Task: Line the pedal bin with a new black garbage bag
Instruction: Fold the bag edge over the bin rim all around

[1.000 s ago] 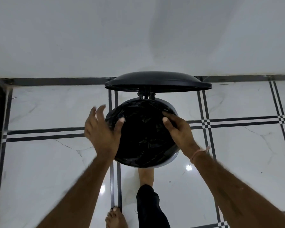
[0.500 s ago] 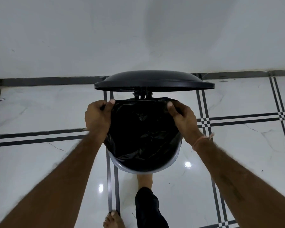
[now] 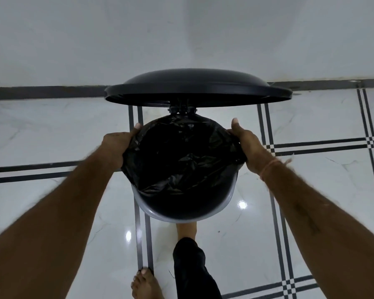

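Grips the black garbage bag (image 3: 181, 156) with the left hand (image 3: 117, 145) at its left edge and the right hand (image 3: 246, 145) at its right edge. Holds the mouth spread between the hands over the far rim of the pedal bin (image 3: 181, 219), under the raised lid (image 3: 197, 87)

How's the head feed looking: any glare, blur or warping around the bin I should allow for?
Head view: dim, flat light; two small glare spots on the glossy floor beside the bin; bag interior nearly pure black, few folds readable; forearm edges slightly smeared; wide-angle lens bows the tile lines.
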The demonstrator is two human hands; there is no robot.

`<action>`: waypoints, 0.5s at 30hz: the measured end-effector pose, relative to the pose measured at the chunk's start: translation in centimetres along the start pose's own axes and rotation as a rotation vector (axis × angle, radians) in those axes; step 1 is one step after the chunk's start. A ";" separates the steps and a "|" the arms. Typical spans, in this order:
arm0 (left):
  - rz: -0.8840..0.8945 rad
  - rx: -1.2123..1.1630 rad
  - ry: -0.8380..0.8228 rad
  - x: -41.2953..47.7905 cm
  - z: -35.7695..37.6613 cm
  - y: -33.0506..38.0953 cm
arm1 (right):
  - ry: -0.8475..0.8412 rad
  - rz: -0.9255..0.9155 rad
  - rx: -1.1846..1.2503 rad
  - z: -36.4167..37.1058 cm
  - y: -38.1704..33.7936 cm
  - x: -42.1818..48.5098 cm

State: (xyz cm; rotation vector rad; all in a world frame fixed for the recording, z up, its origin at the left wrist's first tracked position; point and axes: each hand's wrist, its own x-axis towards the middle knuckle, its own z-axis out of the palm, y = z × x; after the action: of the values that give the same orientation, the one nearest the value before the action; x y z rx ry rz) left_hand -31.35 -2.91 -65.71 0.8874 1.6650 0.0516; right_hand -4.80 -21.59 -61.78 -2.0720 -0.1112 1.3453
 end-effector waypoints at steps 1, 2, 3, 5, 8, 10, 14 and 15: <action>-0.003 -0.027 -0.012 -0.5 -0.4 -0.5 | 0.015 0.002 -0.012 -0.2 0.2 -0.4; 0.010 -0.059 -0.032 -0.9 -0.9 -1.1 | 0.025 0.006 -0.025 -0.4 0.4 -0.7; 0.035 -0.095 -0.064 -1.4 -1.3 -1.7 | 0.028 0.017 -0.039 -0.7 0.7 -1.0; 0.073 -0.176 -0.138 -2.5 -2.2 -3.0 | 0.027 0.020 -0.048 -1.1 1.4 -1.6; 0.117 -0.262 -0.227 -3.6 -3.5 -5.2 | 0.031 -0.059 0.041 -1.5 3.0 -3.0; 0.121 -0.298 -0.292 -4.4 -4.1 -6.5 | 0.022 -0.111 0.128 -1.5 4.5 -4.0; 0.093 -0.340 -0.298 -5.7 -4.3 -8.5 | 0.021 -0.165 0.302 -0.7 7.3 -6.2; 0.091 -0.313 -0.253 -6.1 -4.3 -8.9 | 0.047 -0.168 0.344 -0.4 7.7 -6.7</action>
State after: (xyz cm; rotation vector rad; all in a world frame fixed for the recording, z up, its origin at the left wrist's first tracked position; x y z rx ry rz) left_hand -39.48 -10.88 -63.65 0.6986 1.3359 0.2459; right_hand -9.67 -30.54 -60.74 -1.7627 -0.0301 1.1259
